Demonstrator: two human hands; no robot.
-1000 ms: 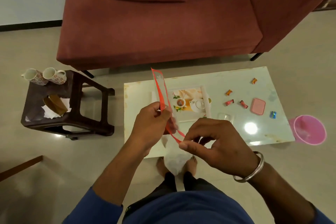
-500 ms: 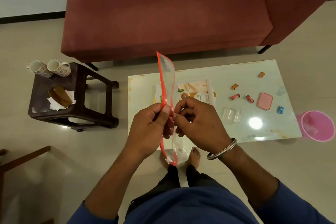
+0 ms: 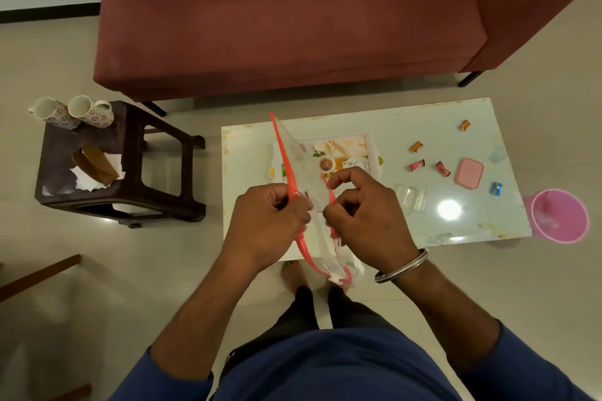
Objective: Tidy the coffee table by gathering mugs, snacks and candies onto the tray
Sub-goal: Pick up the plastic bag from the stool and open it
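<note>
Both hands (image 3: 270,221) grip one pouch (image 3: 304,179) (clear), five candies (image 3: 416,146)

Sofa (image 3: 286,19) behind the coffee table (image 3: 433,127); stool (image 3: 130,172) to its left, bin (image 3: 558,216) at its right end on the floor. On the table: tray (image 3: 342,143) toward the left, candies (image 3: 417,165) and a small lidded box (image 3: 469,172) toward the right. On the stool: two mugs (image 3: 91,111) at the back, napkins (image 3: 88,177) in front of them.
</note>
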